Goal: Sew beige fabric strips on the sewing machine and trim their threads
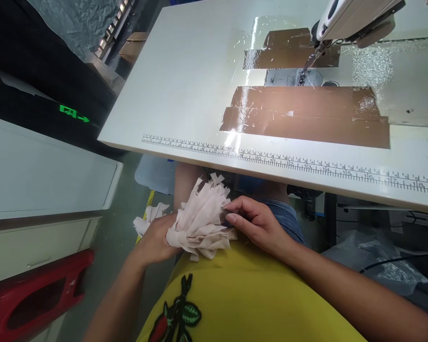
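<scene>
A bundle of pale pink fabric strips [203, 216] lies over my lap, gathered at its left end, with loose ends fanning up and to the right. My left hand [159, 240] is wrapped round the gathered end, and more pale fabric sticks out beyond it on the left. At the bundle's right side, my right hand [255, 221] has thumb and index finger close together in a pinch. Something small and dark shows at those fingertips, too small to name.
Above my lap is the white table [171, 85] with a printed ruler along its front edge. A sewing machine [349, 21] stands at the back right, brown tape [306, 116] before it. Left are a white cabinet [46, 171] and a red stool [39, 294].
</scene>
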